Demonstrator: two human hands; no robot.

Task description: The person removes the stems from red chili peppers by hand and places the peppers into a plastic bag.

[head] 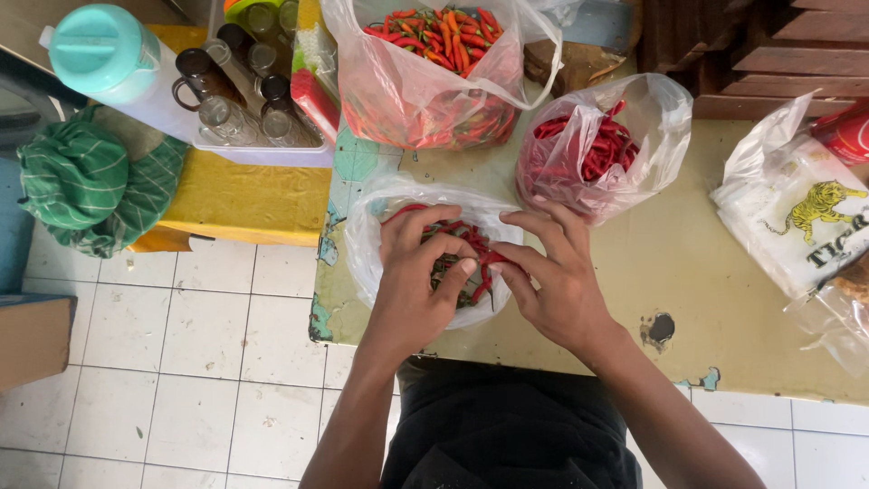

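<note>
— Left hand (pixel 412 281) and right hand (pixel 557 281) over the clear plastic bag of red chillies (pixel 367 249) at the near edge of the worn yellowish bench (pixel 688 272); fingers (pixel 457 272) pinched together on one red chilli (pixel 489 258).
— Could slip off that edge if tugged. Juice on skin, too.
— Tall bag of chillies (pixel 425 91) behind, likely to slump if bumped.

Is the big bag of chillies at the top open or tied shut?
Open: the bag's mouth gapes wide, showing red chillies inside.

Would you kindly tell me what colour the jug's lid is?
Turquoise; the jug lid shows best in the head view.
</note>
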